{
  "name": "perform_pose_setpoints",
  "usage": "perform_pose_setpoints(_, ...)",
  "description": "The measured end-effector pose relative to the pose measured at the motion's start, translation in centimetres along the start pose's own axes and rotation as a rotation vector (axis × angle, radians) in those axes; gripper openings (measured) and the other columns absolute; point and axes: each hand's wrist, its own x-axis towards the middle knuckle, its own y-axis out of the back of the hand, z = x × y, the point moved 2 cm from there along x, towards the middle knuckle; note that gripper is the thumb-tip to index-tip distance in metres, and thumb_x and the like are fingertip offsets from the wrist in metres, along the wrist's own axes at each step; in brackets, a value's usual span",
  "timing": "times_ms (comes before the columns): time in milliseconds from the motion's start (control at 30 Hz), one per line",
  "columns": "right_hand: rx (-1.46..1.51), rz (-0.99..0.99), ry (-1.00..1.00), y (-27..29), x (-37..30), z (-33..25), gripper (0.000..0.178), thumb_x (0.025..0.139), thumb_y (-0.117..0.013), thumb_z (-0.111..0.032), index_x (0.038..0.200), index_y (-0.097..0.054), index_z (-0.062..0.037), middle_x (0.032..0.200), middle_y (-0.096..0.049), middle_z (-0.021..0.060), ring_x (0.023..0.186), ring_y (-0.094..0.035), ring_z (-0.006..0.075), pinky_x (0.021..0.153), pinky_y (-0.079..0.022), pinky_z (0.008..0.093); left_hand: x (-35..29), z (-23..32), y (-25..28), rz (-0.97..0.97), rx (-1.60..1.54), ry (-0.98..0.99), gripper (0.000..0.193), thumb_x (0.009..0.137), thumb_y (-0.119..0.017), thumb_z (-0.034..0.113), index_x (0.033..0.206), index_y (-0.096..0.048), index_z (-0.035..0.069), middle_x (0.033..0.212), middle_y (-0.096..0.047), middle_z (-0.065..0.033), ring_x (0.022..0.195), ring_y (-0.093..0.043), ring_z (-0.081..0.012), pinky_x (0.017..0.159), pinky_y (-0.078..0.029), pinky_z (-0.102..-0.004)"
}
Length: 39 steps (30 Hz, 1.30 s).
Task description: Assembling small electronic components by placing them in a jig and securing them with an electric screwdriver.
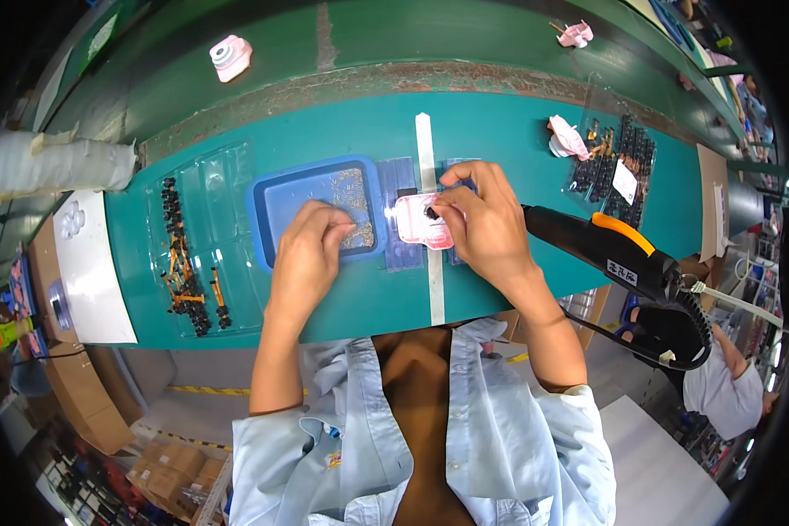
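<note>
A pink plastic camera shell [421, 230] lies at the middle of the green work mat. My right hand [489, 230] is over its right side, thumb and forefinger pinched on a small black round part [430, 211] at the shell. Over the right side of a shallow blue tray [256, 219] is my left hand [311, 245], its thumb and fingertips pressed together. Whatever those fingers hold, if anything, is too small to make out. Many tiny metal screws [352, 195] lie in the tray beside them.
Close to my right wrist lies a black electric screwdriver [579, 235] with an orange lever. Clear plastic trays [223, 188] of black parts with orange ribbon cables flank the mat. Pink shells [566, 138] sit at right, and a pink camera [231, 58] lies on the far green surface.
</note>
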Motion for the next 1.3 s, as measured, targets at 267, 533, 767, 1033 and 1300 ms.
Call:
perform_pose_setpoints(267, -0.054, -0.025, 0.009, 0.1, 0.1, -0.5, 0.007, 0.073, -0.069, 0.002, 0.078, -0.065, -0.0001, 0.101, -0.058, 0.0063, 0.085, -0.053, 0.0229, 0.075, -0.045, 0.0323, 0.0, 1.0, 0.2, 0.031, -0.037, 0.05, 0.002, 0.082, -0.066, -0.001, 0.083, -0.065, -0.002, 0.083, -0.062, -0.0065, 0.062, -0.054, -0.0207, 0.062, -0.045, -0.0316)
perform_pose_setpoints(533, -0.092, -0.007, -0.001, -0.3, -0.2, -0.7, 0.009, 0.073, -0.069, 0.001, 0.079, -0.064, -0.0011, 0.099, -0.057, 0.0054, 0.086, -0.052, 0.0233, 0.077, -0.044, 0.0327, -0.1, 0.5, 0.2, 0.116, -0.065, 0.032, 0.005, 0.083, -0.063, -0.003, 0.086, -0.067, -0.003, 0.085, -0.066, -0.0072, 0.064, -0.056, -0.021, 0.063, -0.047, -0.0309)
perform_pose_setpoints(767, -0.123, 0.013, 0.004, -1.0, -0.5, -0.2, 0.009, 0.072, -0.07, 0.001, 0.078, -0.063, -0.0023, 0.099, -0.057, 0.0048, 0.086, -0.052, 0.0234, 0.076, -0.044, 0.0331, -0.1, 0.4, 0.2, 0.127, -0.097, 0.071, 0.007, 0.083, -0.062, -0.003, 0.087, -0.068, -0.003, 0.087, -0.068, -0.0078, 0.066, -0.058, -0.0213, 0.064, -0.047, -0.0306)
perform_pose_setpoints(1033, -0.144, 0.088, 0.024, -1.1, -1.0, 0.0, 0.012, 0.072, -0.072, -0.001, 0.077, -0.062, -0.0049, 0.104, -0.059, 0.0045, 0.091, -0.054, 0.0235, 0.076, -0.044, 0.0329, 0.2, 1.2, 0.4, 0.075, -0.019, 0.162, 0.006, 0.082, -0.064, -0.002, 0.087, -0.068, -0.003, 0.088, -0.066, -0.0076, 0.065, -0.054, -0.0194, 0.062, -0.045, -0.0291)
perform_pose_setpoints(1300, 0.031, 0.253, -0.054, -0.3, -3.0, -1.4, 0.032, 0.075, -0.074, -0.005, 0.104, -0.061, -0.0049, 0.12, -0.059, 0.0082, 0.109, -0.056, 0.0276, 0.092, -0.046, 0.0362, 0.3, 0.0, -0.7, 0.253, 0.024, -0.093, 0.003, 0.081, -0.068, 0.0, 0.084, -0.067, -0.001, 0.087, -0.056, -0.0051, 0.067, -0.05, -0.0175, 0.062, -0.043, -0.0282)
